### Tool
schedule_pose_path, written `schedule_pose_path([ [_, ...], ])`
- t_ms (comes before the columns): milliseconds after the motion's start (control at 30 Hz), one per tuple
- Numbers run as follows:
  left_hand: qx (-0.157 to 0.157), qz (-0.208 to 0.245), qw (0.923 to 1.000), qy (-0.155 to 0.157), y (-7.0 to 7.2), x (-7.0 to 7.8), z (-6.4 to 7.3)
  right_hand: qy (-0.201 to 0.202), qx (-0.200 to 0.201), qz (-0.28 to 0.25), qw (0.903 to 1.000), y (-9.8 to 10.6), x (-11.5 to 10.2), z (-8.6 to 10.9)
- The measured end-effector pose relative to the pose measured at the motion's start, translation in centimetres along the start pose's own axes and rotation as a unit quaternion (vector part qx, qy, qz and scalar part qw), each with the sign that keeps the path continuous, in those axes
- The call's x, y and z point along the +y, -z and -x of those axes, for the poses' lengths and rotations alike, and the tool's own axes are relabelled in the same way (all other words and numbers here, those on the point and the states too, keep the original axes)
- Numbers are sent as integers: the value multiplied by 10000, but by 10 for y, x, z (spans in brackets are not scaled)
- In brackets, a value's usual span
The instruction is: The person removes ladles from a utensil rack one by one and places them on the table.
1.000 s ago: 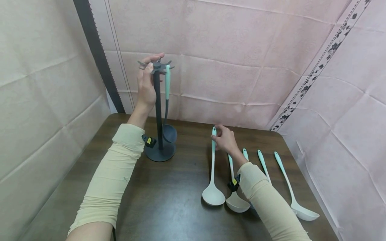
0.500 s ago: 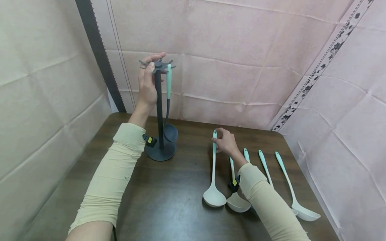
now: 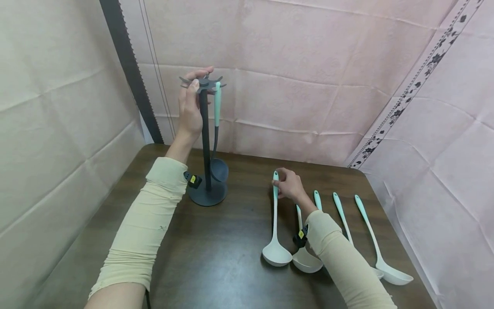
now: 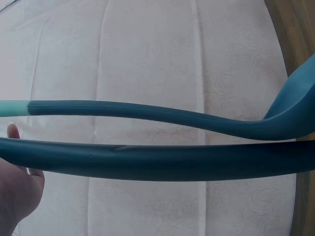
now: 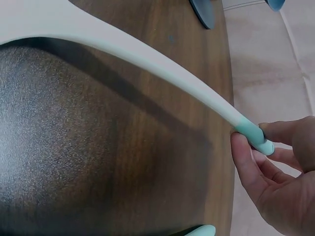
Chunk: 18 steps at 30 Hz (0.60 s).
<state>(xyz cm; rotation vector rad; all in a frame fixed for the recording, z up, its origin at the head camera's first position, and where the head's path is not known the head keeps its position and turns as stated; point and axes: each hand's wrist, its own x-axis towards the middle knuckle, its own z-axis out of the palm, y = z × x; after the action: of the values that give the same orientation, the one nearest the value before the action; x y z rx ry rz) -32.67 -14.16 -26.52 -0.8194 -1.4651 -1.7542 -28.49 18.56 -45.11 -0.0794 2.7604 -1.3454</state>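
Note:
My left hand (image 3: 190, 112) grips the top of a dark utensil stand (image 3: 206, 150), thumb on the hooked crown. From one hook hangs a dark ladle (image 3: 219, 170) with a mint handle. In the left wrist view the post (image 4: 147, 161) runs below the ladle's shaft (image 4: 123, 109); only part of the hand shows. To the right, my right hand (image 3: 290, 185) pinches a white ladle (image 3: 275, 223) near the end of its mint handle. In the right wrist view, thumb and fingers (image 5: 246, 160) hold the handle tip, raised over the table. The bowl's underside is hidden.
Several more mint-handled ladles lie at the right: one beside the held ladle (image 3: 307, 262), partly under my wrist, and another outermost (image 3: 395, 274). My right sleeve (image 3: 339, 253) covers parts of them. Cloth walls (image 3: 289, 103) enclose the brown table (image 3: 216, 257).
My right hand and the white ladle's handle end have come slightly lower and nearer. The left hand keeps its grip on the stand; the whole view has shifted a little.

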Motion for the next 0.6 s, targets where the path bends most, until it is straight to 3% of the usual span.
schedule_pose_path([
  [600,-73,-33,10000,37,1,0,1,-315,-84,18,9995,-12,18,-3],
])
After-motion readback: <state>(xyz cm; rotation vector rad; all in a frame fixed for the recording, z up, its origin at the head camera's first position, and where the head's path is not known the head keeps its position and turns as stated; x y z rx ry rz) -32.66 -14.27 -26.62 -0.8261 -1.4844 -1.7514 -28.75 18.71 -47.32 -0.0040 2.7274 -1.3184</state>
